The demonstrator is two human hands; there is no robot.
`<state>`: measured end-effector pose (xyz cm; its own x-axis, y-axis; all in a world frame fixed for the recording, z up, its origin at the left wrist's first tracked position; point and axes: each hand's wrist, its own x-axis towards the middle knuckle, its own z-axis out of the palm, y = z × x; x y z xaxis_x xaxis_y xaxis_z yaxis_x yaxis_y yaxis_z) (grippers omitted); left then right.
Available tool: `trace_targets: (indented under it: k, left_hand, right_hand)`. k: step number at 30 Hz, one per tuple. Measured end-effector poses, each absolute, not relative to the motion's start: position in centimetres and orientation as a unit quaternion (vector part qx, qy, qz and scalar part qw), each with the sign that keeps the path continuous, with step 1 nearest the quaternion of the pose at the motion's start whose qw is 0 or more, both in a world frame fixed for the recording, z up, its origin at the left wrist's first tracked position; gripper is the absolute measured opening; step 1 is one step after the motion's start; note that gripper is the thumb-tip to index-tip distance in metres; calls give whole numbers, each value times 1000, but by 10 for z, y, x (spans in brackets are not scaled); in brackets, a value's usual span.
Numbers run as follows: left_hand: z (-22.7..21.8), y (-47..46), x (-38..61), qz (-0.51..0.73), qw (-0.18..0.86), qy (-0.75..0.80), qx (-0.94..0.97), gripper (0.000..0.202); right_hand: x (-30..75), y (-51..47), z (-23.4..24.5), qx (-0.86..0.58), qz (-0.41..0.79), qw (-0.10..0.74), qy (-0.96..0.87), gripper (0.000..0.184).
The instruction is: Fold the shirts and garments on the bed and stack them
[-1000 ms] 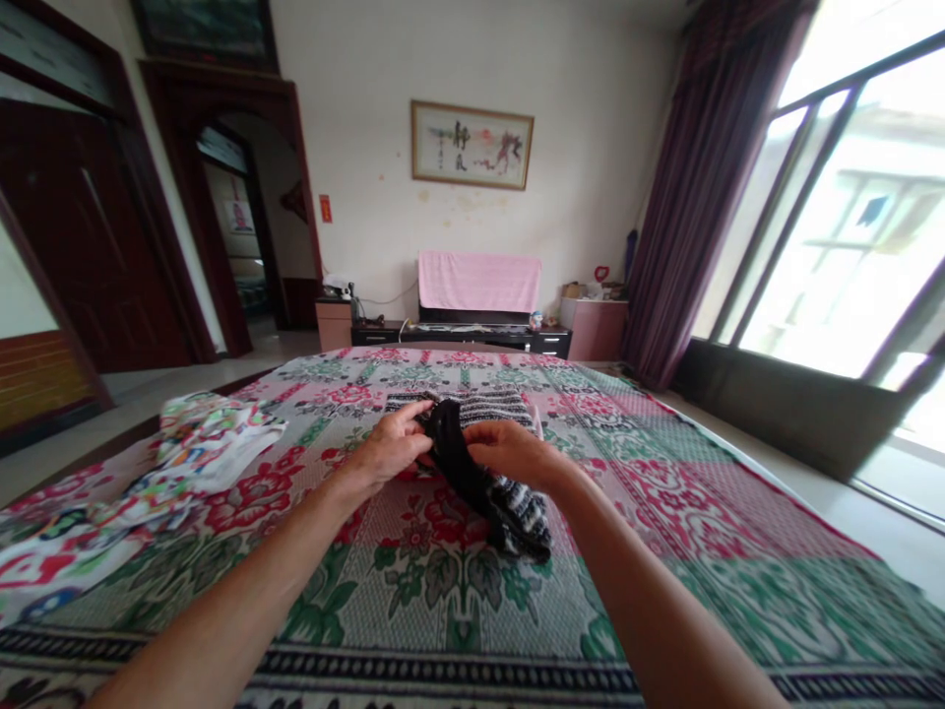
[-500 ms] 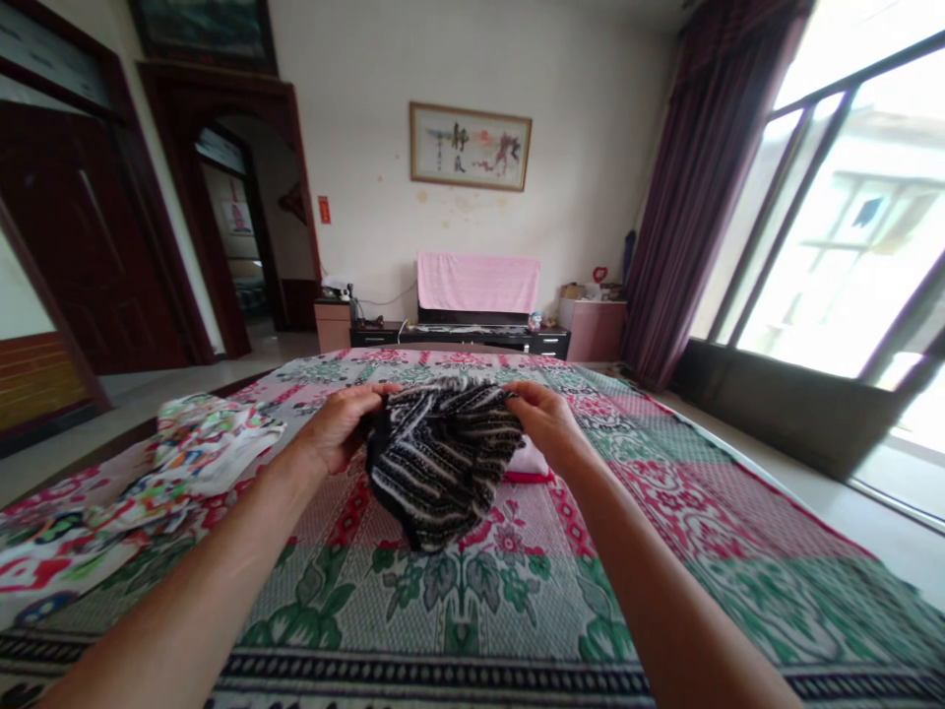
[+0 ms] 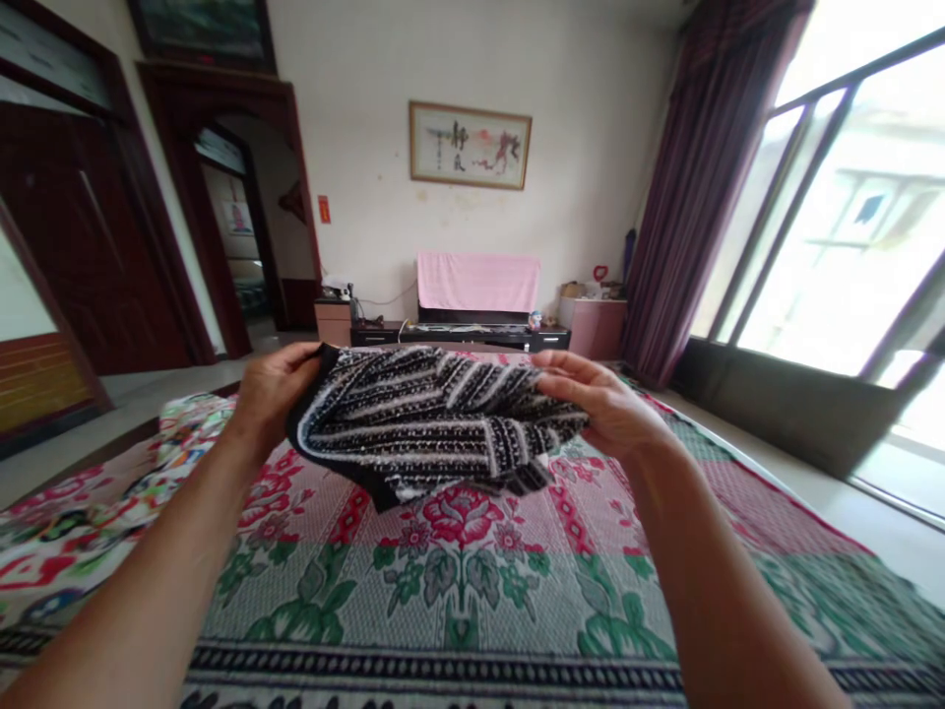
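A black knitted garment with grey and white stripes (image 3: pixel 413 423) is stretched sideways in the air between my hands, over the bed cover. My left hand (image 3: pixel 277 389) is closed on its black-trimmed edge at the left. On the right, my right hand (image 3: pixel 598 399) grips the bunched striped end, fingers on top and the thumb hidden. The garment's lower edge hangs loose, with a dark trim running along its left side. What kind of garment it is cannot be made out.
A floral red, green and white cover (image 3: pixel 458 591) spreads beneath my hands. Crumpled colourful printed cloth (image 3: pixel 184 443) lies at the left. Beyond stand a low black cabinet (image 3: pixel 376 338) and a screen draped with a pink cloth (image 3: pixel 479 281). A window (image 3: pixel 834 226) is at the right.
My hands have moved apart, left hand leftward and right hand rightward. The striped garment has gone from a bunched shape to a wider, stretched one, and sits slightly higher.
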<state>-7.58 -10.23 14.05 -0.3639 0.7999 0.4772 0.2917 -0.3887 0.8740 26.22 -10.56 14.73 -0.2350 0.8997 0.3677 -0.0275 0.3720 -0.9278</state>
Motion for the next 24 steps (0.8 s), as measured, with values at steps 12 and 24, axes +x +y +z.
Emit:
trace_targets:
  k: [12,24]
  left_hand:
    - [112,-81,-63,567,204,589,539,34]
    - [138,-91,-67,739,369,405,392,31]
  right_hand:
    - [240,-80,117,-477,56,427,-766,15]
    - [233,-104,125,-403,131,188,-886,14]
